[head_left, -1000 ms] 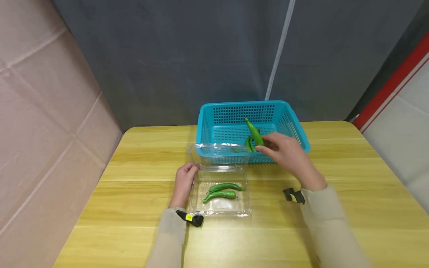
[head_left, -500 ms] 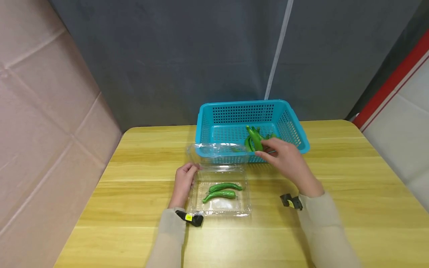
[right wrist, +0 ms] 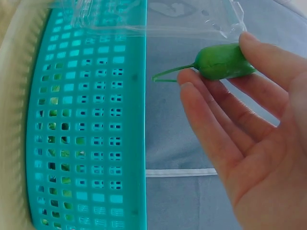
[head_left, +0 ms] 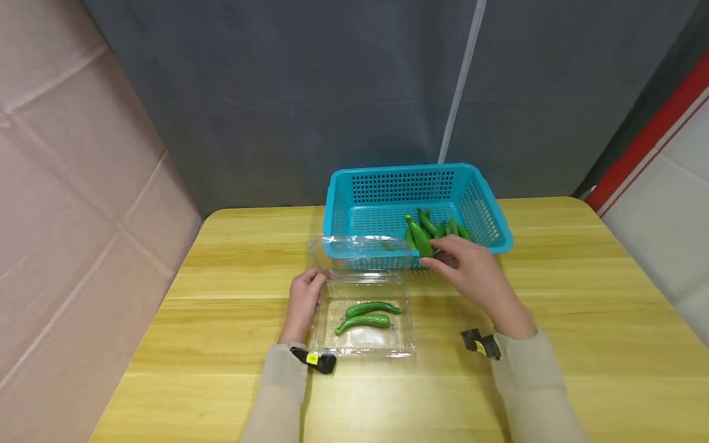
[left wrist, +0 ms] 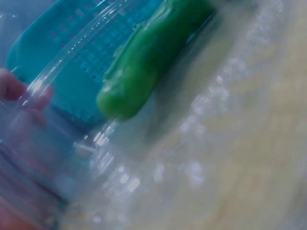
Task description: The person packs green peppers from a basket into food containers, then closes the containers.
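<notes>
My right hand (head_left: 476, 271) pinches a green chili pepper (head_left: 419, 238) between thumb and fingers, above the front rim of the blue basket (head_left: 401, 175). In the right wrist view the pepper's (right wrist: 223, 62) thin stem points left, past the fingertips. My left hand (head_left: 304, 301) grips the left edge of an open clear plastic clamshell box (head_left: 362, 344) near its hinge. Inside the box lie two green chili peppers, an upper one (head_left: 373, 307) and a lower one (head_left: 362, 323). Seen blurred from the left wrist, fingertips (left wrist: 41, 96) meet the clear rim.
Several more green peppers (head_left: 451, 227) lie at the front right inside the basket. The box's raised lid (head_left: 360, 249) overlaps the basket's front left. Under everything is a wooden table (head_left: 232, 307), with a dark grey wall (head_left: 288, 104) behind it.
My right hand has drawn slightly toward me with the pepper, from over the basket's inside to its front rim. More peppers in the basket show now. My left hand and the box have stayed put.
</notes>
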Tool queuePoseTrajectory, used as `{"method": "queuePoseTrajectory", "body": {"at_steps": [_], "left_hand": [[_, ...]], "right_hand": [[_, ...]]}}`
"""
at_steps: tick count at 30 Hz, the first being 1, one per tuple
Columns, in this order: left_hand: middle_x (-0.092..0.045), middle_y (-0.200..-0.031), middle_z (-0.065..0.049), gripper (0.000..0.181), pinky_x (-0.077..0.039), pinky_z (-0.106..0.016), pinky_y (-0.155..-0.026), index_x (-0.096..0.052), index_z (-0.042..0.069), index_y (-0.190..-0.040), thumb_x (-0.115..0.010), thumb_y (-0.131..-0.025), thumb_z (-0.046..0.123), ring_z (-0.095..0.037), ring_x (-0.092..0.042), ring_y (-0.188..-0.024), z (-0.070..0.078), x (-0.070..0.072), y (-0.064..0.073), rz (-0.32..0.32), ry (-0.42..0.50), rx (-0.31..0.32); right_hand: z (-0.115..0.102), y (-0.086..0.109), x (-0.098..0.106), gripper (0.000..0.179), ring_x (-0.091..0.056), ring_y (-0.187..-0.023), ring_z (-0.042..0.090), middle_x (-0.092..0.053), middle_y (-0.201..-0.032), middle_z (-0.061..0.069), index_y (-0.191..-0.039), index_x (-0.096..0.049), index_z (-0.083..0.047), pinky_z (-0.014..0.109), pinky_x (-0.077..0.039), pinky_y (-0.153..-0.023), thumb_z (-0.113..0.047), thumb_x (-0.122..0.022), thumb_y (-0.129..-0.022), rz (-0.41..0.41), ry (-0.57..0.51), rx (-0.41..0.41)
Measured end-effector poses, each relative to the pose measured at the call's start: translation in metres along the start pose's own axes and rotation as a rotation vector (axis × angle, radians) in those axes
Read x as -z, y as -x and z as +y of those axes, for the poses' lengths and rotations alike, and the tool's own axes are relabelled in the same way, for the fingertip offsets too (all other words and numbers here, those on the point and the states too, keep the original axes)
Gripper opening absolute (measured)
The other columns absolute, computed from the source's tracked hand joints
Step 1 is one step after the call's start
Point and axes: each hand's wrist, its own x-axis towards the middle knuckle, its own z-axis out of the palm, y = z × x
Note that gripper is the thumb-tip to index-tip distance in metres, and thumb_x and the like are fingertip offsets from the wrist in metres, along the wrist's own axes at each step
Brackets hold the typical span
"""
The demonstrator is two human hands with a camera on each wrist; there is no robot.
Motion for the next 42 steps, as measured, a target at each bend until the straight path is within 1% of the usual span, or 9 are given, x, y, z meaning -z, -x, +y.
{"method": "queuePoseTrajectory", "body": {"at_steps": [5,15,19,24,26,31,35,40,42], "left_hand": [[-0.057,-0.064,-0.016,0.020,-0.029,-0.024,-0.031,-0.068,0.006,-0.082,-0.056,-0.084,0.021,-0.009,-0.032,-0.035,-0.003,-0.001,-0.001,0.000,-0.009,-0.006],[-0.049,-0.055,-0.009,0.022,-0.029,-0.021,-0.032,-0.066,-0.003,-0.087,-0.054,-0.085,0.016,-0.006,-0.032,-0.034,0.023,0.001,0.013,-0.033,-0.002,-0.001],[-0.047,-0.055,-0.016,0.022,-0.029,-0.021,-0.032,-0.066,-0.003,-0.086,-0.054,-0.085,0.016,-0.006,-0.032,-0.035,0.023,0.001,0.013,-0.034,0.003,-0.006],[-0.056,-0.068,-0.023,0.020,-0.028,-0.021,-0.032,-0.066,-0.001,-0.085,-0.054,-0.085,0.015,-0.007,-0.032,-0.035,0.015,0.001,0.008,-0.039,0.018,-0.011],[-0.061,-0.077,-0.021,0.020,-0.028,-0.022,-0.031,-0.067,0.000,-0.084,-0.054,-0.085,0.016,-0.007,-0.031,-0.035,0.008,0.001,0.004,-0.034,0.016,-0.020],[-0.062,-0.074,-0.015,0.018,-0.026,-0.023,-0.030,-0.067,0.004,-0.081,-0.055,-0.084,0.017,-0.008,-0.030,-0.035,-0.005,0.001,-0.002,-0.014,0.016,-0.045],[-0.056,-0.063,-0.016,0.018,-0.026,-0.023,-0.031,-0.067,0.003,-0.082,-0.055,-0.085,0.015,-0.008,-0.030,-0.034,0.002,0.002,0.001,-0.025,0.030,-0.019],[-0.041,-0.051,-0.014,0.021,-0.027,-0.023,-0.031,-0.066,-0.003,-0.085,-0.055,-0.085,0.014,-0.006,-0.030,-0.033,0.018,0.001,0.009,-0.039,0.035,-0.013],[-0.047,-0.055,-0.016,0.022,-0.027,-0.022,-0.031,-0.065,-0.004,-0.086,-0.054,-0.086,0.015,-0.006,-0.030,-0.034,0.023,0.001,0.012,-0.044,0.029,-0.019]], "right_hand": [[-0.003,0.003,0.000,0.037,-0.062,-0.078,0.015,-0.062,-0.096,0.004,-0.107,-0.062,-0.005,0.034,-0.051,-0.069,-0.031,-0.064,-0.080,0.013,-0.002,0.035],[-0.009,0.002,-0.006,0.031,-0.062,-0.076,0.012,-0.062,-0.091,0.001,-0.102,-0.063,-0.004,0.025,-0.051,-0.064,-0.022,-0.069,-0.077,0.078,-0.061,0.097],[-0.011,0.002,-0.007,0.031,-0.061,-0.076,0.011,-0.062,-0.091,0.001,-0.102,-0.063,-0.004,0.025,-0.051,-0.064,-0.019,-0.070,-0.076,0.091,-0.081,0.128],[-0.012,0.003,-0.005,0.030,-0.059,-0.074,0.007,-0.061,-0.089,-0.003,-0.100,-0.064,-0.007,0.024,-0.051,-0.064,-0.020,-0.071,-0.074,0.071,-0.087,0.191],[-0.013,0.003,-0.005,0.029,-0.058,-0.074,0.005,-0.060,-0.088,-0.005,-0.100,-0.064,-0.008,0.023,-0.051,-0.064,-0.020,-0.072,-0.074,0.039,-0.108,0.240],[-0.017,0.002,-0.012,0.025,-0.058,-0.076,0.005,-0.059,-0.090,-0.007,-0.097,-0.064,-0.012,0.022,-0.050,-0.065,-0.022,-0.071,-0.075,-0.119,-0.159,0.300],[-0.022,0.002,-0.021,0.027,-0.059,-0.078,0.006,-0.060,-0.093,-0.008,-0.099,-0.063,-0.013,0.023,-0.050,-0.067,-0.031,-0.066,-0.079,-0.240,-0.103,0.255],[-0.028,0.001,-0.034,0.031,-0.059,-0.076,0.005,-0.062,-0.090,-0.008,-0.102,-0.065,-0.014,0.022,-0.048,-0.064,-0.035,-0.064,-0.080,-0.322,-0.039,0.257],[-0.030,0.001,-0.039,0.032,-0.057,-0.071,0.005,-0.062,-0.089,-0.009,-0.100,-0.065,-0.015,0.020,-0.047,-0.061,-0.040,-0.063,-0.080,-0.337,-0.033,0.282]]}}
